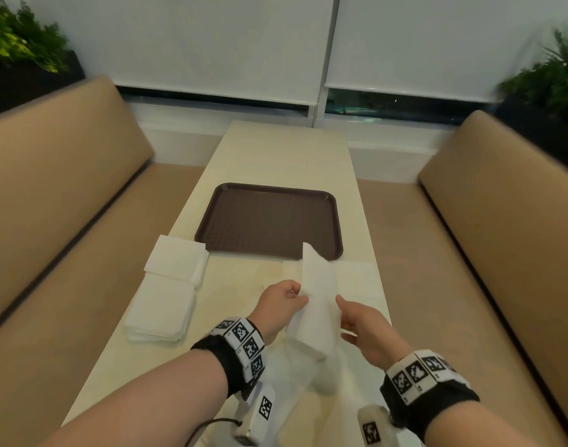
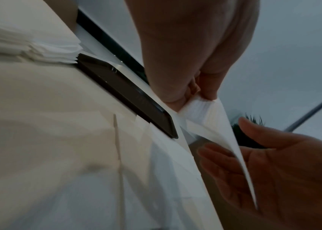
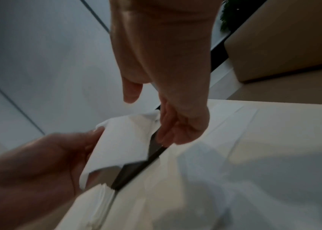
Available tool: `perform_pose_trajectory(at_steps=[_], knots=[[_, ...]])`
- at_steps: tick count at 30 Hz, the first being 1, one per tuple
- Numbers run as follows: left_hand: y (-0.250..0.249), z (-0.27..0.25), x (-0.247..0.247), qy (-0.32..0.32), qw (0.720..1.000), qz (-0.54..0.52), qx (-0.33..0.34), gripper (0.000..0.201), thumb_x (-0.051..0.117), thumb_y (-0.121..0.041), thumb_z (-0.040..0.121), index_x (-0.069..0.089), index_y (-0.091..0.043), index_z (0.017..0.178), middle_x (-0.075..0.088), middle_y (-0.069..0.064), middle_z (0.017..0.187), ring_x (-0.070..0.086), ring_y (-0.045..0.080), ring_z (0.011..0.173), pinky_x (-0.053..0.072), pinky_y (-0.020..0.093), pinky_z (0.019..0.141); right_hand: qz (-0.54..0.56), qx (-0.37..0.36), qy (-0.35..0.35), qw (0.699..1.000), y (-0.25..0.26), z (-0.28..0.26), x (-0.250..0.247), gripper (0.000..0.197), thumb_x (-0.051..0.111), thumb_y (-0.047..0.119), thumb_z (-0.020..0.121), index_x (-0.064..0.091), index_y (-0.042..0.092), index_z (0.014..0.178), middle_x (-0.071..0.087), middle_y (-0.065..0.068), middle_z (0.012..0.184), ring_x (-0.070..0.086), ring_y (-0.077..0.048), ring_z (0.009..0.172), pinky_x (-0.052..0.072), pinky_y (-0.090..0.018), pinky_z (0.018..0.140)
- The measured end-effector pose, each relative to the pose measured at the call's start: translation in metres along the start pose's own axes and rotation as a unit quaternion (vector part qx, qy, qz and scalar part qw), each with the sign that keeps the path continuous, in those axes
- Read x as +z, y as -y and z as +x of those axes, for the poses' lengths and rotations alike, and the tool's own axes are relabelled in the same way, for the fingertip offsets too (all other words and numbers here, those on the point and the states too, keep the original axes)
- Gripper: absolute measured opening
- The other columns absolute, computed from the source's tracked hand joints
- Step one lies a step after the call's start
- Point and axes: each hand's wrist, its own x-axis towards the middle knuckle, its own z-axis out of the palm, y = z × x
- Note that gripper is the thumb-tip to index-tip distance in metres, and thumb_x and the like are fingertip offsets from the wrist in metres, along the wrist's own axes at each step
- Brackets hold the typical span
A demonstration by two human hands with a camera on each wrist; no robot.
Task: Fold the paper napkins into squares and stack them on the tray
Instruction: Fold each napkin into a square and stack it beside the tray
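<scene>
- The desk (image 1: 276,156) runs up the middle of the head view, long and pale, with tan bench seats on both sides.
- The tray (image 1: 269,221) lies at the centre of the frame, dark brown and bare; no folded square sits on it yet, so by my reading the task is at its start.
- Two piles of napkins (image 1: 170,285) lie at the left of the frame, the upper pile just beside the tray's lower left corner.
- A spread napkin (image 1: 357,275) lies flat on the desk at the right, just below the tray's lower right corner (faint against the pale top).
- The held napkin (image 1: 318,295) stands in the air below the tray, its long axis running up and down the frame, the upper tip over the tray's lower edge.
- The left hand (image 1: 279,304) pinches the sheet's left edge between thumb and fingertips; the left wrist view shows the same pinch (image 2: 195,99) from beneath.
- The right hand (image 1: 363,327) sits at the sheet's right side, fingers loosely extended and holding nothing that I can see; in the right wrist view they hang relaxed.
- The sheet lies between the two hands, left of the free right hand, so the right one looks best placed to take the opposite edge.
</scene>
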Motion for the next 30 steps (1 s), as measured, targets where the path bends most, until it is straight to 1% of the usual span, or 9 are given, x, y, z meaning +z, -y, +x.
perform_pose_trajectory(at_steps=[3,6,9,12,16,19,22,26,30], knots=[[-0.012,-0.007,-0.009,0.035,0.997,-0.073,-0.019,0.012,0.055,-0.001,0.092,0.058,-0.01,0.085,0.067,0.007,0.084,0.064,0.016,0.073,0.052,0.024,0.065,0.06,-0.018,0.037,0.997,0.019,-0.004,0.01,0.023,0.059,0.02,0.093,0.065,0.005,0.109,0.073,-0.006,0.099,0.068,-0.019,0.086,0.051,-0.033,0.077],[-0.019,-0.015,-0.018,0.041,0.994,-0.095,-0.02,0.006,0.053,-0.01,0.096,0.059,-0.012,0.096,0.069,0.008,0.091,0.066,0.015,0.074,0.053,0.025,0.064,0.032,-0.088,0.023,0.995,0.03,-0.009,0.021,0.023,0.055,0.006,0.093,0.064,0.007,0.113,0.072,-0.009,0.107,0.068,-0.026,0.098,0.053,-0.042,0.089],[-0.028,-0.02,-0.025,0.026,0.997,-0.066,-0.002,0.013,0.052,-0.014,0.097,0.058,-0.014,0.108,0.071,0.011,0.104,0.068,0.022,0.087,0.056,0.031,0.07,0.021,-0.127,0.038,0.991,0.041,-0.02,0.034,0.023,0.051,0.01,0.096,0.062,0.013,0.116,0.072,-0.005,0.108,0.068,-0.026,0.101,0.054,-0.041,0.085],[-0.042,-0.024,-0.033,0.025,0.997,-0.066,0.012,0.013,0.049,-0.015,0.098,0.06,-0.016,0.105,0.071,0.006,0.098,0.067,0.019,0.082,0.053,0.029,0.066,0.025,-0.146,0.046,0.988,0.051,-0.028,0.043,0.024,0.05,0.012,0.097,0.061,0.012,0.118,0.072,-0.006,0.109,0.069,-0.026,0.1,0.056,-0.042,0.084],[-0.062,-0.026,-0.044,0.021,0.997,-0.068,0.024,0.015,0.046,-0.013,0.098,0.061,-0.018,0.097,0.068,0.003,0.089,0.062,0.017,0.076,0.048,0.028,0.064,0.003,-0.188,0.034,0.982,0.066,-0.036,0.05,0.026,0.054,0.009,0.094,0.06,0.012,0.12,0.072,-0.006,0.107,0.069,-0.025,0.095,0.054,-0.029,0.067],[-0.071,-0.027,-0.049,0.039,0.992,-0.118,0.01,0.011,0.052,-0.011,0.094,0.061,-0.015,0.098,0.065,0.014,0.1,0.056,0.03,0.091,0.04,0.043,0.081,0.046,-0.2,0.06,0.977,0.075,-0.042,0.049,0.027,0.051,0.007,0.096,0.059,0.014,0.121,0.071,-0.007,0.112,0.068,-0.027,0.101,0.055,-0.042,0.084],[-0.075,-0.03,-0.054,0.062,0.98,-0.188,0.006,0.025,0.053,-0.005,0.091,0.06,-0.008,0.115,0.064,0.018,0.117,0.059,0.04,0.108,0.042,0.052,0.098,0.042,-0.215,0.101,0.971,0.084,-0.052,0.048,0.028,0.048,0.005,0.096,0.067,0.017,0.111,0.072,-0.007,0.109,0.066,-0.028,0.098,0.051,-0.043,0.084],[-0.075,-0.034,-0.06,0.093,0.972,-0.215,-0.017,0.024,0.047,-0.003,0.091,0.065,-0.019,0.088,0.061,0.01,0.092,0.057,0.025,0.078,0.043,0.033,0.062,-0.044,-0.252,0.079,0.964,0.088,-0.062,0.046,0.044,0.046,-0.009,0.089,0.077,0.02,0.076,0.069,-0.006,0.086,0.058,-0.028,0.083,0.045,-0.041,0.074],[-0.073,-0.036,-0.058,0.063,0.983,-0.168,-0.042,0.021,0.054,-0.01,0.092,0.061,-0.017,0.11,0.059,0.009,0.085,0.052,0.021,0.071,0.039,0.03,0.056,-0.14,-0.282,0.049,0.948,0.085,-0.067,0.044,0.051,0.04,-0.015,0.085,0.075,0.02,0.072,0.071,-0.009,0.087,0.061,-0.025,0.08,0.051,-0.041,0.076]])
